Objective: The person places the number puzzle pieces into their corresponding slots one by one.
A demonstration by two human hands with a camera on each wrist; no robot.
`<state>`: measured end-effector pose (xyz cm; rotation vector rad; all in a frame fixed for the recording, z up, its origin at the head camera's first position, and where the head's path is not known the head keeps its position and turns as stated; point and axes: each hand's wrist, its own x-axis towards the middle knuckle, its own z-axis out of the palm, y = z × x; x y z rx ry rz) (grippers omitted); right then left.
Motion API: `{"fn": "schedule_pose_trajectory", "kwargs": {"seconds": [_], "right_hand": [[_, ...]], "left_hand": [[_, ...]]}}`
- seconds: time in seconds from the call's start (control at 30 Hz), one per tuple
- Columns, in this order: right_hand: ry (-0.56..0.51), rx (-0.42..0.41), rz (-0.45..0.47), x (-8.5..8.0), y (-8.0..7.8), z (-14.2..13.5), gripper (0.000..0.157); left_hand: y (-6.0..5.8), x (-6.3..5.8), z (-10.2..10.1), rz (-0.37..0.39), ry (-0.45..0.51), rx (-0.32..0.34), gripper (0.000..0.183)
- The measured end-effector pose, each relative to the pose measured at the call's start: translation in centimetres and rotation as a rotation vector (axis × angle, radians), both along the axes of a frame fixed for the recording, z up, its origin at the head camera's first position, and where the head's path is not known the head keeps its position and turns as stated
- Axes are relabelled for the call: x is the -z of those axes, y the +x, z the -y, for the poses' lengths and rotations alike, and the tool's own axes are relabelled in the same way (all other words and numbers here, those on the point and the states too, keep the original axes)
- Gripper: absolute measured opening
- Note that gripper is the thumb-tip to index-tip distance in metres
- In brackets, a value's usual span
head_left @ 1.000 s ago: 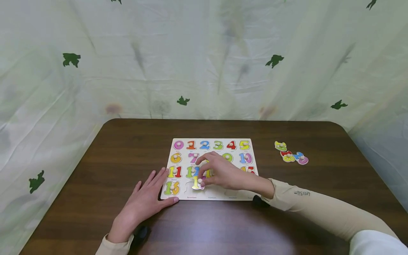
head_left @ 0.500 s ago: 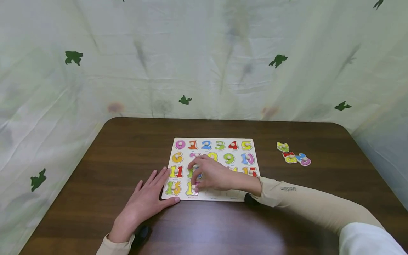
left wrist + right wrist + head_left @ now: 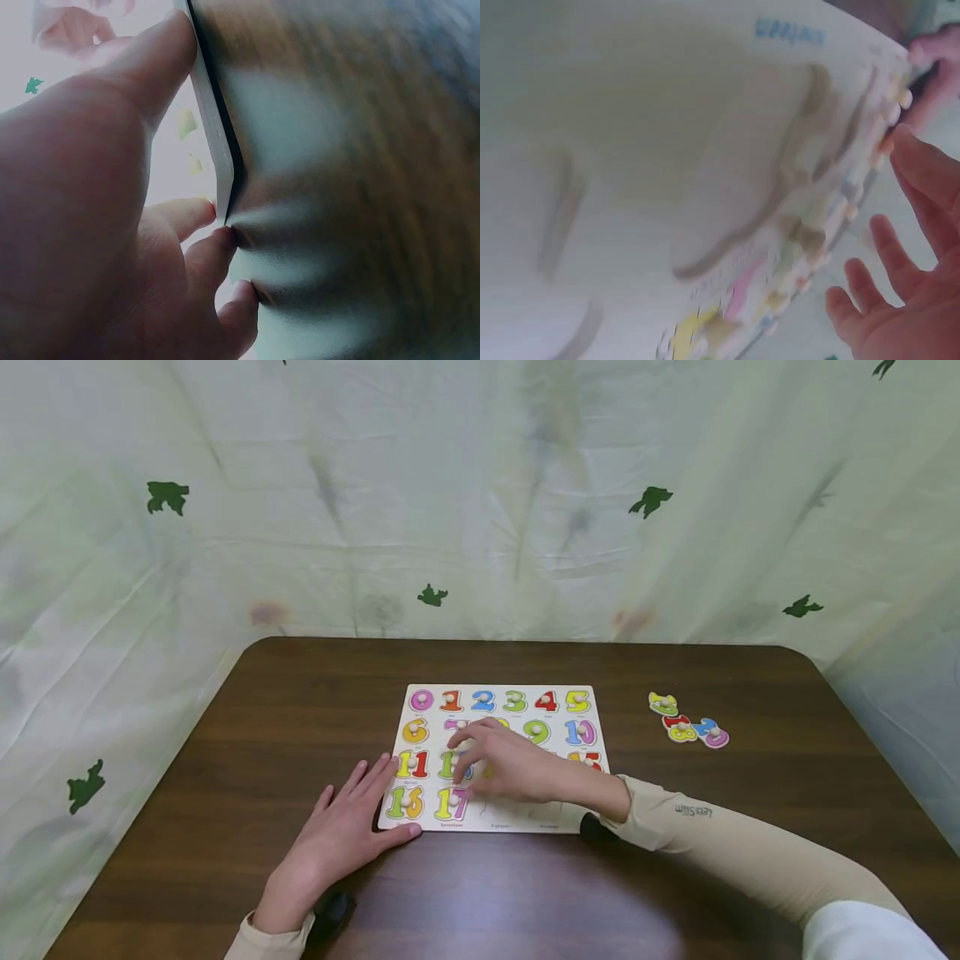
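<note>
A white number puzzle board (image 3: 517, 823) lies on the table, with knobbed number pieces in most of its recesses. My left hand (image 3: 333, 839) rests at the board's left edge, its thumb (image 3: 161, 56) on the near left corner and the other fingers spread. Over the middle of the board hovers my right hand (image 3: 517, 764), fingers loosely bent and holding nothing. Just left of its thumb, the yellow and purple 17 piece (image 3: 452, 803) sits in the bottom row, beside the 16 piece (image 3: 405, 803). In the right wrist view, bare recess outlines (image 3: 780, 180) show under that hand.
To the right of the board, a yellow-green piece (image 3: 663, 704), a red and yellow piece (image 3: 679, 729) and a blue and purple piece (image 3: 711, 733) lie close together on the dark wooden table (image 3: 750, 810). A pale patterned curtain (image 3: 480, 527) hangs behind.
My right hand has carried the 17 piece left to its spot in the bottom row, let it go and drawn back slightly. The left hand stays on the board's edge.
</note>
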<state>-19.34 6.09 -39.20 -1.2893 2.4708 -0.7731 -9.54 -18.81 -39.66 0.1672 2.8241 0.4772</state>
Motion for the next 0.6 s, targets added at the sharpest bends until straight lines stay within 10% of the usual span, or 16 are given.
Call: {"fn": "schedule_pose_trajectory", "kwargs": {"seconds": [0.6], "right_hand": [[-0.174, 0.205, 0.057, -1.8, -0.5, -6.6, 0.015]], "left_hand": [[-0.2, 0.3, -0.1, 0.006, 0.006, -0.003, 0.105]]}}
